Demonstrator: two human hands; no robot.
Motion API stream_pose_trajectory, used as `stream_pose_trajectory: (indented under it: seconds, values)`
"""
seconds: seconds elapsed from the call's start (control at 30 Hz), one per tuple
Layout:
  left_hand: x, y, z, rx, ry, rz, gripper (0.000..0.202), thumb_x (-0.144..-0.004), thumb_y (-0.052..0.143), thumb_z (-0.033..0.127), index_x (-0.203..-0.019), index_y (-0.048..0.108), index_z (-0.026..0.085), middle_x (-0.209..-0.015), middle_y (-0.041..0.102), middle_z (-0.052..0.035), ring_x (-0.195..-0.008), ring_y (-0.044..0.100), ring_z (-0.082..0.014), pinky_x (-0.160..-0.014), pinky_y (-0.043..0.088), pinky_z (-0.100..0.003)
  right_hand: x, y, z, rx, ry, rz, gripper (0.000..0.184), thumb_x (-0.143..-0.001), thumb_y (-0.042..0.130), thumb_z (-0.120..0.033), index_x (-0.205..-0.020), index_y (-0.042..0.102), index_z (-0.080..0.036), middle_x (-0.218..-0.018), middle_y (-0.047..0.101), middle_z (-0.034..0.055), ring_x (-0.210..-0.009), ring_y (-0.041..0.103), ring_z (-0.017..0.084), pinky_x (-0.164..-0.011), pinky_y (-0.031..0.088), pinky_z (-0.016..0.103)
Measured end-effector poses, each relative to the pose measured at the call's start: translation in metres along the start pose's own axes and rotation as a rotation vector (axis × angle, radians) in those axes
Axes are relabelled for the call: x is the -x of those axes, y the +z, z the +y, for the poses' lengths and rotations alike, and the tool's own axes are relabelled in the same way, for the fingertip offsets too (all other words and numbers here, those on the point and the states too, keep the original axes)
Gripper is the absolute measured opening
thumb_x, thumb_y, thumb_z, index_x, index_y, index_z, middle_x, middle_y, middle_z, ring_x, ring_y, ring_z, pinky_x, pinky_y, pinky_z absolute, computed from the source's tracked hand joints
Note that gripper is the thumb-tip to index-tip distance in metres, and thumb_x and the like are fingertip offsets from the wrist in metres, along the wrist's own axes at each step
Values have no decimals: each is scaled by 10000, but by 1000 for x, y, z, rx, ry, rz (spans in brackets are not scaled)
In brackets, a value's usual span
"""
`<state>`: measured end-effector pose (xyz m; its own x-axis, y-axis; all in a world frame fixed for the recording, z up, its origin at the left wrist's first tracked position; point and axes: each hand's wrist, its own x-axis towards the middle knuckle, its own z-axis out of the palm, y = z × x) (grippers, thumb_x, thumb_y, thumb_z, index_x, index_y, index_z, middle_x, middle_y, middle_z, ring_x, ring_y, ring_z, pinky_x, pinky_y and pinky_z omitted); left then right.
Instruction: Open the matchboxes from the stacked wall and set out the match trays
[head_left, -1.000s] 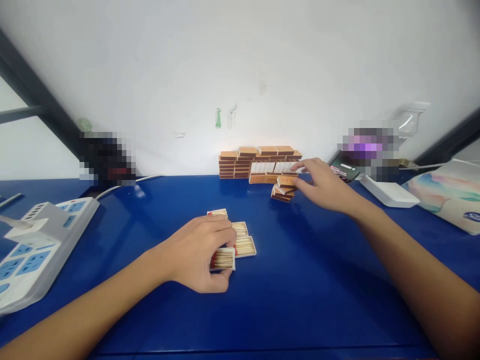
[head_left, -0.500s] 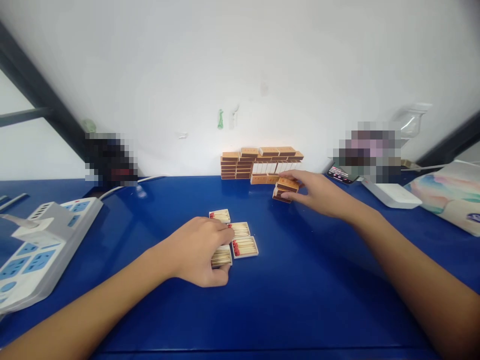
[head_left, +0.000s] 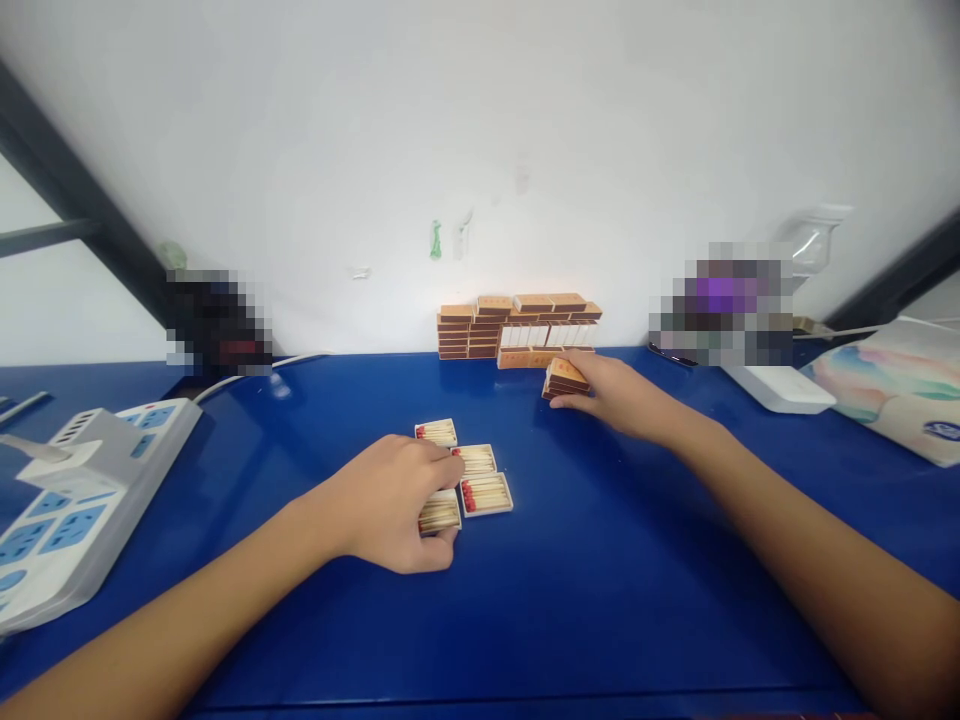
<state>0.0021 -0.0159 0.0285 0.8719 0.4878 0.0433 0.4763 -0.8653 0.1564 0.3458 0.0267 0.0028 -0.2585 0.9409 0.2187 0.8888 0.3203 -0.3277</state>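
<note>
My left hand (head_left: 397, 505) curls around a matchbox tray (head_left: 441, 512) filled with matches, thumb at its near side and fingers over its far side. Part of that tray is covered by the hand. Close by lie more open trays of red-headed matches: one (head_left: 487, 493) to the right, one (head_left: 475, 460) touching or just under the fingertips, and one (head_left: 436, 432) beyond the knuckles. My right hand (head_left: 607, 390) is closed on a small stack of matchboxes (head_left: 568, 376), with orange tops and brown sides, low over the table in front of a matchbox wall (head_left: 469, 335).
The stacked wall stands against the white wall (head_left: 300, 180). A power strip (head_left: 67, 520) with a plug lies at left on the blue table (head_left: 555, 610). At right are a white box-like device (head_left: 780, 388), a tissue pack (head_left: 900, 390) and blurred-out items.
My right hand's fingers have shifted on the stack, and its matchboxes sit closer together. My left hand holds its place. The view has moved slightly.
</note>
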Motion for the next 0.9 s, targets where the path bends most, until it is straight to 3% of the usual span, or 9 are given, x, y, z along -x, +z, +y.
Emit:
stream_pose_trajectory:
  seconds: [0.17,0.37,0.5,0.6,0.77,0.9]
  values:
    - [0,0,0,-9,1,8,214,-730,648,343,-765,475,222,-742,625,-3,-581,532,-170,-577,385,-332,1,-23,19,-101,66,52,345,-850,695,-532,-1008,599,-240,-1062,748,111,-935,689,324,-819,508,417]
    - [0,2,0,-6,7,19,220,-729,657,341,-763,475,223,-730,623,3,-583,543,-172,-564,382,-340,-1,-52,77,80,245,187,358,-852,718,-547,-965,564,-244,-966,710,139,-853,650,296,-735,457,383]
    - [0,2,-1,-7,-7,13,228,-731,642,349,-770,453,227,-744,625,7,-592,538,-174,-566,355,-333,-15,-42,99,126,352,148,395,-778,787,-475,-995,593,-206,-974,729,151,-867,660,310,-735,473,386]
    - [-1,0,-1,5,-21,1,227,-733,635,351,-773,450,227,-754,627,10,-592,525,-173,-570,347,-333,-22,-31,106,68,294,139,553,-749,796,-516,-1149,614,-181,-1117,740,160,-971,677,332,-820,511,418]
    - [-1,0,-1,18,-27,-5,213,-730,636,343,-774,463,225,-748,621,10,-597,522,-175,-570,337,-339,-13,-26,118,-8,292,184,811,-712,810,-621,-1320,565,-142,-1269,694,215,-1063,681,359,-888,547,463]
    - [-1,1,-1,15,-26,0,230,-734,638,345,-760,443,226,-743,614,16,-590,508,-168,-563,322,-341,-4,-27,126,-3,393,164,828,-698,839,-544,-1346,535,-129,-1235,711,218,-1028,700,352,-863,563,459]
